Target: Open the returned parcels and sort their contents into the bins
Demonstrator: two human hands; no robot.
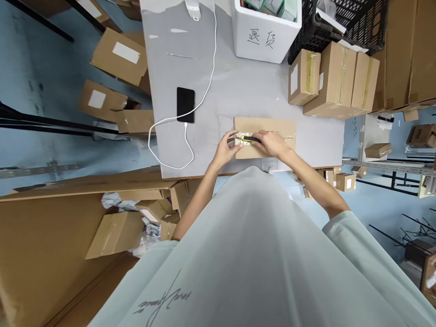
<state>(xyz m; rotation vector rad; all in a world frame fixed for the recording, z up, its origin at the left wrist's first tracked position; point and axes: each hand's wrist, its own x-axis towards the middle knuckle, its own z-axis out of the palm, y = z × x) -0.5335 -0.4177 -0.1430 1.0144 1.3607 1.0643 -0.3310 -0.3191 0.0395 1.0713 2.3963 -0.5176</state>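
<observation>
A cardboard box [265, 123] with clear tape along its middle lies at the front of the grey table. My right hand [272, 142] is closed around a yellow and black utility knife [250, 139], held over the taped seam with its tip toward the box's left end. At that left end is my left hand [226, 147], its thumb and fingers apart around the box's edge, touching or very near it. Whether the blade is in the tape is too small to tell.
A phone [185, 104] with a white cable [213, 68] lies on the table [245, 91] at left. A white foam bin [265, 38], a black crate [361, 22] and taped cartons [337, 77] stand at the back right. A large open carton [51, 245] holds boxes at lower left.
</observation>
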